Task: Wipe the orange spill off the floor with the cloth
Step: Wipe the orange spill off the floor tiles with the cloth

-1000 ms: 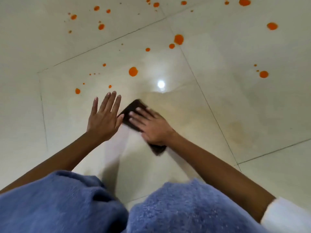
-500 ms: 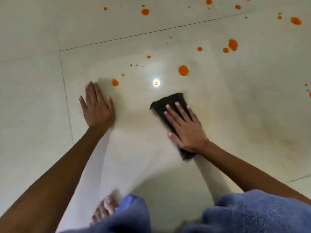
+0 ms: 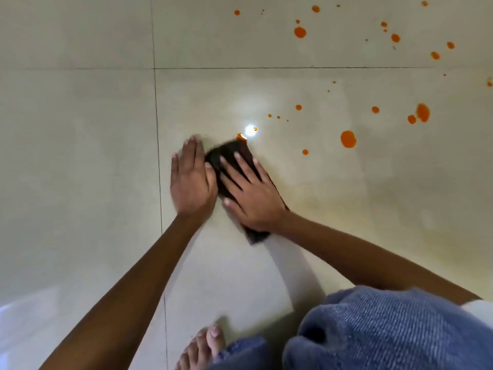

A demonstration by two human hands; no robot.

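A dark cloth (image 3: 230, 155) lies flat on the pale tiled floor (image 3: 80, 156). My right hand (image 3: 249, 192) presses down on it with fingers spread. My left hand (image 3: 190, 180) rests flat on the floor, fingers apart, touching the cloth's left edge. Orange spill drops (image 3: 348, 139) dot the floor to the right and beyond the cloth. One small orange drop (image 3: 239, 135) sits at the cloth's far edge. A faint yellowish smear (image 3: 373, 209) covers the tile to the right of my right arm.
My bare foot (image 3: 204, 345) and blue denim-clad knees (image 3: 386, 332) are at the bottom. A bright light reflection (image 3: 250, 130) shines just past the cloth. Grout lines cross the floor left of and beyond my hands. A pale object (image 3: 18, 313) shows at the lower left edge.
My right hand has pushed the cloth left and forward to the drop by the light reflection. My left hand, apart from the cloth half a second ago, now touches its left edge.
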